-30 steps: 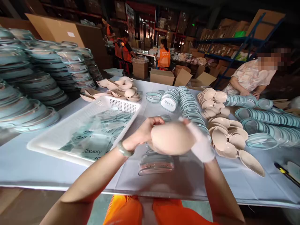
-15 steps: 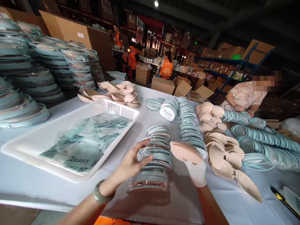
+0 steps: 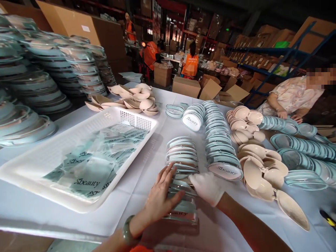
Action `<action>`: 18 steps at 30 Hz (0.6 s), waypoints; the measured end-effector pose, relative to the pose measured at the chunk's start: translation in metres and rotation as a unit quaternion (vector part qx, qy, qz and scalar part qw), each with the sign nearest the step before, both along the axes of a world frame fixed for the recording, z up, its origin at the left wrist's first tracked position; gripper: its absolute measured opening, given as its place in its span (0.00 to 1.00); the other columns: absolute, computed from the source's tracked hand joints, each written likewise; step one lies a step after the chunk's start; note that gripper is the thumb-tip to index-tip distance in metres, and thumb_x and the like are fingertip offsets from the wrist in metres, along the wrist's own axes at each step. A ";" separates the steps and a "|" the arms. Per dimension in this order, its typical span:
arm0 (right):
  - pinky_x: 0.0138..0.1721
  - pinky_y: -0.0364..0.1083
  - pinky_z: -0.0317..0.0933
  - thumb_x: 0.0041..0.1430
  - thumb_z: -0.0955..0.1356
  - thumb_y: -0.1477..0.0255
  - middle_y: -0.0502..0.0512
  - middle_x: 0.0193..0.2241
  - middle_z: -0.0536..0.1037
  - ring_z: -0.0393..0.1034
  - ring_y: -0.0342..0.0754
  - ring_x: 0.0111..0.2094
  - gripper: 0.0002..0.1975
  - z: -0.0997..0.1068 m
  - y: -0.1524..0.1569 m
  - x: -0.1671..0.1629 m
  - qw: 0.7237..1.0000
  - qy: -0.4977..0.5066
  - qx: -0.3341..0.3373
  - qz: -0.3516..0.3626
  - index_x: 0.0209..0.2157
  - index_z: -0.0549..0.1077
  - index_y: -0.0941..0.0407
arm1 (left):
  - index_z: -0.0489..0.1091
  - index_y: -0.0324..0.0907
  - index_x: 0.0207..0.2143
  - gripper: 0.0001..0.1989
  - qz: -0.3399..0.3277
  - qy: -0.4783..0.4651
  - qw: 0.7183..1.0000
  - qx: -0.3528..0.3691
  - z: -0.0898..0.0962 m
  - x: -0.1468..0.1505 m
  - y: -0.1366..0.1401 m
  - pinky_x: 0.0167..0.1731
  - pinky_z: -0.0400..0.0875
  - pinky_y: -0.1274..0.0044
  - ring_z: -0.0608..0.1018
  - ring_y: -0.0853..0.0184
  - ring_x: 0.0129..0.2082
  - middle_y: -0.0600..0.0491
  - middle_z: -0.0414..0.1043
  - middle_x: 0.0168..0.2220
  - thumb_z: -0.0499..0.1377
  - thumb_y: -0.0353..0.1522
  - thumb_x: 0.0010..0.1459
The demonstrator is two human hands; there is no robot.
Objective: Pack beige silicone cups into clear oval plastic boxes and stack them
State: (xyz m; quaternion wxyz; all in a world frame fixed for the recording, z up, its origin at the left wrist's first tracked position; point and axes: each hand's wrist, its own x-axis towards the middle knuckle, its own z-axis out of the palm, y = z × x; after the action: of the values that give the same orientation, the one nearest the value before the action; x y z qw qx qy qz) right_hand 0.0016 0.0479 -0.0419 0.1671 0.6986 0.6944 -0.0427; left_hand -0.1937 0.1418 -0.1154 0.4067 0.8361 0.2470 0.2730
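Observation:
A row of clear, teal-rimmed oval cases (image 3: 181, 148) stands on the table in front of me. My left hand (image 3: 163, 196) lies along the left side of its near part, fingers spread. My gloved right hand (image 3: 206, 187) is at the row's right side, fingertips closed between two cases. A sliver of a beige adhesive bra cup shows at those fingertips; most of it is hidden. To the right stands a longer row of cases (image 3: 218, 140), its front one lettered "beauty". Beyond it lie beige bra cups (image 3: 253, 171) in overlapping pairs.
A white plastic basket (image 3: 86, 206) with teal printed packets stands at left. More bra cups (image 3: 131, 98) lie behind it. Tall stacks of filled cases (image 3: 44, 94) rise at far left. A co-worker (image 3: 291, 94) handles cases across the table. A black-and-yellow tool (image 3: 328, 218) lies at right.
My right hand has moved left and down with the bra cup, from beside the row to between its cases. My left hand has shifted along the row toward me. The view has turned slightly.

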 end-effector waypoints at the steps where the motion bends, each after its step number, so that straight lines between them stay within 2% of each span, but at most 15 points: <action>1: 0.31 0.49 0.65 0.67 0.61 0.81 0.58 0.38 0.82 0.80 0.58 0.37 0.14 -0.001 0.004 -0.005 1.000 -0.002 0.007 0.010 0.45 0.76 0.56 | 0.54 0.49 0.70 0.36 -0.002 0.001 1.000 -0.008 0.001 -0.001 0.000 0.65 0.63 0.51 0.59 0.46 0.70 0.42 0.55 0.71 0.60 0.41 0.63; 4: 0.28 0.46 0.60 0.59 0.68 0.83 0.58 0.38 0.82 0.79 0.54 0.33 0.18 0.003 0.005 -0.006 0.999 0.036 -0.005 0.041 0.50 0.73 0.57 | 0.58 0.49 0.67 0.34 0.012 0.025 0.998 -0.051 0.005 -0.001 0.001 0.63 0.65 0.52 0.66 0.48 0.66 0.42 0.59 0.67 0.61 0.44 0.62; 6: 0.26 0.44 0.58 0.58 0.69 0.81 0.54 0.33 0.82 0.77 0.52 0.29 0.13 0.008 -0.004 0.005 0.993 0.111 -0.003 0.044 0.45 0.75 0.55 | 0.60 0.49 0.65 0.32 0.023 0.037 0.997 -0.071 0.008 0.000 0.004 0.62 0.67 0.52 0.68 0.48 0.63 0.42 0.62 0.64 0.61 0.45 0.61; 7: 0.27 0.44 0.60 0.61 0.68 0.78 0.53 0.31 0.82 0.77 0.51 0.29 0.08 0.008 -0.012 0.014 0.985 0.167 0.038 0.021 0.41 0.76 0.54 | 0.60 0.48 0.64 0.32 0.022 0.038 0.996 -0.077 0.010 0.001 0.006 0.61 0.67 0.52 0.69 0.48 0.63 0.42 0.63 0.63 0.61 0.46 0.60; 8: 0.29 0.44 0.64 0.66 0.66 0.74 0.53 0.31 0.82 0.77 0.50 0.30 0.07 0.007 -0.021 0.025 0.967 0.230 0.110 -0.020 0.38 0.77 0.54 | 0.61 0.48 0.63 0.31 0.019 0.037 0.996 -0.082 0.011 0.002 0.009 0.61 0.67 0.53 0.70 0.49 0.62 0.43 0.63 0.62 0.61 0.46 0.60; 9: 0.33 0.45 0.68 0.68 0.64 0.70 0.53 0.32 0.82 0.78 0.50 0.31 0.10 0.003 -0.031 0.036 0.930 0.291 0.209 -0.077 0.37 0.77 0.53 | 0.61 0.48 0.62 0.31 0.013 0.034 0.996 -0.084 0.011 0.003 0.011 0.61 0.67 0.53 0.70 0.49 0.62 0.43 0.64 0.61 0.61 0.46 0.60; 10: 0.36 0.47 0.71 0.69 0.63 0.66 0.54 0.34 0.83 0.79 0.50 0.32 0.12 -0.003 -0.042 0.046 0.871 0.345 0.318 -0.143 0.37 0.77 0.53 | 0.61 0.49 0.62 0.30 0.007 0.031 0.996 -0.085 0.012 0.005 0.013 0.61 0.67 0.54 0.71 0.50 0.62 0.44 0.64 0.61 0.61 0.45 0.60; 11: 0.38 0.48 0.73 0.67 0.64 0.63 0.55 0.35 0.83 0.79 0.50 0.31 0.12 -0.012 -0.053 0.054 0.798 0.384 0.416 -0.206 0.38 0.77 0.53 | 0.61 0.49 0.61 0.29 0.004 0.027 0.996 -0.084 0.012 0.006 0.015 0.61 0.67 0.55 0.71 0.50 0.61 0.45 0.64 0.61 0.61 0.45 0.60; 12: 0.38 0.50 0.74 0.64 0.66 0.60 0.56 0.35 0.83 0.79 0.50 0.29 0.12 -0.023 -0.064 0.059 0.731 0.407 0.484 -0.256 0.39 0.77 0.53 | 0.62 0.50 0.60 0.28 0.006 0.024 0.996 -0.083 0.011 0.006 0.016 0.60 0.68 0.55 0.72 0.51 0.61 0.45 0.65 0.60 0.61 0.45 0.60; 13: 0.37 0.50 0.75 0.62 0.67 0.59 0.57 0.34 0.83 0.79 0.51 0.29 0.14 -0.034 -0.076 0.061 0.688 0.423 0.513 -0.292 0.41 0.76 0.53 | 0.62 0.50 0.60 0.28 0.011 0.021 0.996 -0.081 0.010 0.007 0.017 0.60 0.69 0.56 0.72 0.51 0.60 0.46 0.65 0.60 0.61 0.46 0.60; 14: 0.36 0.51 0.76 0.59 0.68 0.59 0.58 0.35 0.83 0.80 0.52 0.30 0.15 -0.045 -0.087 0.059 0.671 0.435 0.510 -0.315 0.42 0.76 0.53 | 0.62 0.50 0.59 0.27 0.016 0.018 0.997 -0.079 0.009 0.008 0.017 0.60 0.69 0.56 0.73 0.51 0.60 0.46 0.65 0.59 0.60 0.46 0.60; 15: 0.36 0.51 0.76 0.57 0.69 0.60 0.59 0.36 0.84 0.80 0.54 0.33 0.16 -0.055 -0.097 0.055 0.678 0.448 0.482 -0.327 0.44 0.77 0.53 | 0.62 0.50 0.59 0.27 0.019 0.014 0.997 -0.076 0.006 0.009 0.016 0.59 0.70 0.56 0.73 0.51 0.60 0.46 0.65 0.59 0.60 0.47 0.60; 17: 0.34 0.48 0.76 0.53 0.70 0.65 0.58 0.38 0.84 0.81 0.54 0.36 0.16 -0.068 -0.113 0.044 0.733 0.470 0.380 -0.313 0.44 0.78 0.52 | 0.61 0.50 0.61 0.29 0.023 0.007 0.998 -0.066 0.001 0.009 0.012 0.60 0.69 0.54 0.72 0.49 0.61 0.45 0.64 0.60 0.59 0.49 0.61; 18: 0.32 0.47 0.75 0.52 0.71 0.67 0.56 0.36 0.84 0.80 0.53 0.34 0.13 -0.069 -0.120 0.042 0.761 0.455 0.353 -0.300 0.41 0.79 0.52 | 0.60 0.49 0.62 0.30 0.027 0.003 0.998 -0.055 -0.002 0.008 0.010 0.60 0.69 0.53 0.71 0.48 0.62 0.43 0.63 0.61 0.58 0.49 0.62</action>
State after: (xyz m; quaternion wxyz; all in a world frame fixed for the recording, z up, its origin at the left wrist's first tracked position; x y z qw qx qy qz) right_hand 0.0436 -0.0717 -0.1107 -0.4480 0.7795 0.4093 -0.1551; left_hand -0.1853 0.1520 -0.1176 0.4442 0.8059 0.2856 0.2678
